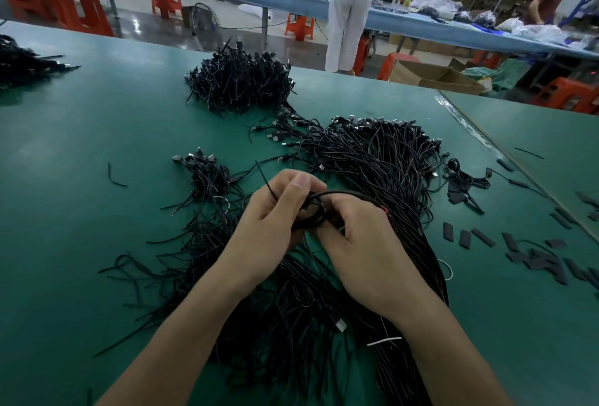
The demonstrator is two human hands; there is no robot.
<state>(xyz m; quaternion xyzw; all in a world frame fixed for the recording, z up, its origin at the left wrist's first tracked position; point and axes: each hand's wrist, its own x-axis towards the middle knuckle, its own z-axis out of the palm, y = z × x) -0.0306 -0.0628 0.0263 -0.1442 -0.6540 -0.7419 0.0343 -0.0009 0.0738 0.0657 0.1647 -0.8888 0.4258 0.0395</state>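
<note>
At the centre of the frame, both hands meet over the green table. The left hand curls its fingers round a small coiled cable with the thumb pressed on top, and the right hand pinches the same coil from the other side. A thin black tie sticks up and to the left from between the left fingers. The coil hangs just above the loose mass of cables, which spreads from centre right down to the bottom edge.

The likely trouble is spring-back: if either grip slackens, the loops could pop open before the tie is twisted shut. A strand from the mass beneath could also get caught in the coil, since the two sit so close. If the tie slips free, it would be hard to spot among so many black wires. Finished bundles lie heaped at upper centre, well apart
</note>
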